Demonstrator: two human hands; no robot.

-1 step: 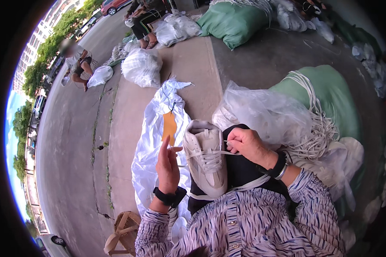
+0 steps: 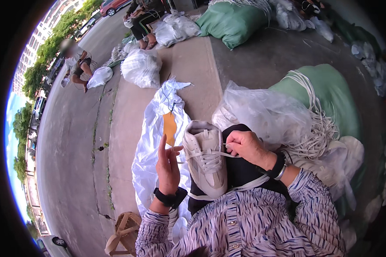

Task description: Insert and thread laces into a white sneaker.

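A beige sneaker (image 2: 206,158) lies on my lap over dark cloth, its opening away from me and its toe toward me. White laces (image 2: 211,162) run through its eyelets. My right hand (image 2: 244,144), right of the tongue, pinches a white shoelace (image 2: 230,154) that stretches across the shoe. My left hand (image 2: 168,165) is raised at the shoe's left side, index finger stretched up and the others partly bent toward the shoe. A bit of lace shows between that hand and the shoe; whether the fingers touch it is hidden.
A white plastic sheet (image 2: 148,158) with a yellow-orange piece (image 2: 169,128) lies left of the shoe. To the right are a clear plastic bag (image 2: 266,113), bundled white laces (image 2: 315,139) and a green sack (image 2: 330,88). A woven basket (image 2: 128,229) stands lower left. Two people sit farther off.
My left index finger has straightened a little, and the right hand has shifted very slightly left. The shoe stays in place.
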